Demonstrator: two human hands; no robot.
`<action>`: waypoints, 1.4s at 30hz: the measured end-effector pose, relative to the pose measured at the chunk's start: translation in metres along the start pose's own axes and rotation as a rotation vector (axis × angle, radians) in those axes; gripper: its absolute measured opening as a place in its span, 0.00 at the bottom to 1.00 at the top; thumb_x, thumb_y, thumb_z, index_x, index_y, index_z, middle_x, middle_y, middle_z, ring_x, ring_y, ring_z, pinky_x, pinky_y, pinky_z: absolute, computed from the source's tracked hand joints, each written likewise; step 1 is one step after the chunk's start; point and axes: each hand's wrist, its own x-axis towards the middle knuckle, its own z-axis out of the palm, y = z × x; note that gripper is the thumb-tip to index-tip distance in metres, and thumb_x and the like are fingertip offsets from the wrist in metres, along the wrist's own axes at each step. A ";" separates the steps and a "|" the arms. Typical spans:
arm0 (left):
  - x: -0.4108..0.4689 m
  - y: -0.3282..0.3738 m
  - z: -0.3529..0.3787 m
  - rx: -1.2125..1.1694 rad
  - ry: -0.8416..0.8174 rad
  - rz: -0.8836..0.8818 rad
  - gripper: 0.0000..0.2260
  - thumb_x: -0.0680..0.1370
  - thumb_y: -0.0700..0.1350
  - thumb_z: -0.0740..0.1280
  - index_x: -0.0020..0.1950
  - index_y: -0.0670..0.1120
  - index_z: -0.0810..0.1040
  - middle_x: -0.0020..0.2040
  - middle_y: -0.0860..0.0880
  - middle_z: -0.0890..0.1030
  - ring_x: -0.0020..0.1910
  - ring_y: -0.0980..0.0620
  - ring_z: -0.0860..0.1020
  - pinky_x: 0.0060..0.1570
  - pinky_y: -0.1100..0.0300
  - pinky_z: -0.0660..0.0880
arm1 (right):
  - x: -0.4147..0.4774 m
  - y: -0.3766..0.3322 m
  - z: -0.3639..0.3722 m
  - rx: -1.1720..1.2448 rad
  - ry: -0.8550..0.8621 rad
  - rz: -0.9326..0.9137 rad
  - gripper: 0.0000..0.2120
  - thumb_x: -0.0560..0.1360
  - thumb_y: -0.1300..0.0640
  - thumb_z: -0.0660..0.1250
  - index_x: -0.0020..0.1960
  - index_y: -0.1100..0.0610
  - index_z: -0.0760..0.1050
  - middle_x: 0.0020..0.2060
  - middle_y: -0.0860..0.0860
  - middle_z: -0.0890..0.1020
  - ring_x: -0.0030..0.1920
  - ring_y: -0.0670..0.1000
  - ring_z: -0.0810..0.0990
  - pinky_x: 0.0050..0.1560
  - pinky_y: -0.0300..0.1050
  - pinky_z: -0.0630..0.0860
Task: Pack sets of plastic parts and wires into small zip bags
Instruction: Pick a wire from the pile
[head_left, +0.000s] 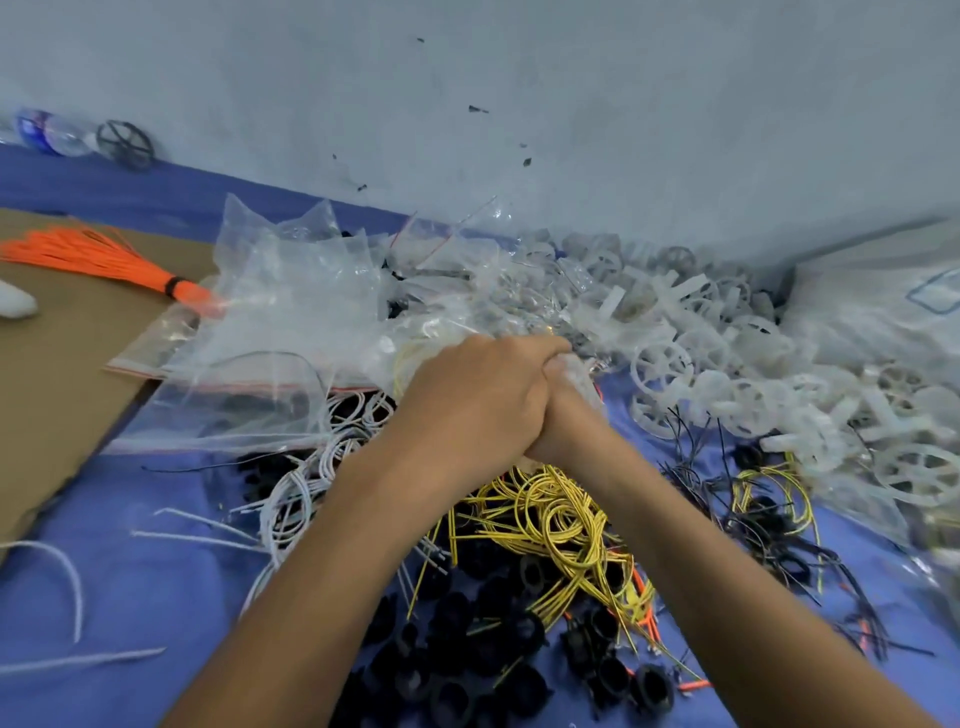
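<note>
Mid-frame my right hand (567, 415) grips a small clear zip bag (581, 375). My left hand (475, 402) covers it, fingers curled; what they grasp, I cannot tell. Yellow wires (558, 512) lie just below.

Right hand (569, 410) grip behind left hand (480, 400)

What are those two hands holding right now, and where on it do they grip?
Seemingly a small clear plastic zip bag, clasped between the left hand and right hand; which part they grip is hidden by the hands.
</note>
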 end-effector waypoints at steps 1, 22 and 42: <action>0.000 0.001 0.000 -0.037 0.000 0.011 0.15 0.84 0.50 0.58 0.68 0.60 0.75 0.61 0.50 0.82 0.60 0.47 0.78 0.59 0.51 0.74 | 0.002 -0.003 0.002 0.009 -0.045 -0.006 0.20 0.77 0.67 0.66 0.69 0.66 0.70 0.67 0.61 0.74 0.62 0.53 0.74 0.51 0.27 0.65; 0.007 -0.021 -0.004 -0.216 0.215 -0.053 0.13 0.84 0.51 0.58 0.63 0.55 0.79 0.27 0.60 0.75 0.30 0.63 0.73 0.37 0.58 0.73 | -0.120 0.022 0.046 -0.544 0.063 -0.037 0.20 0.80 0.36 0.51 0.55 0.48 0.73 0.51 0.45 0.72 0.55 0.51 0.69 0.53 0.45 0.67; 0.007 -0.022 -0.007 -0.206 0.153 -0.053 0.14 0.84 0.52 0.57 0.64 0.57 0.79 0.26 0.68 0.72 0.27 0.62 0.70 0.30 0.61 0.61 | -0.124 0.012 -0.012 -0.165 -0.036 -0.109 0.17 0.71 0.32 0.60 0.49 0.43 0.68 0.32 0.41 0.77 0.33 0.43 0.73 0.33 0.37 0.68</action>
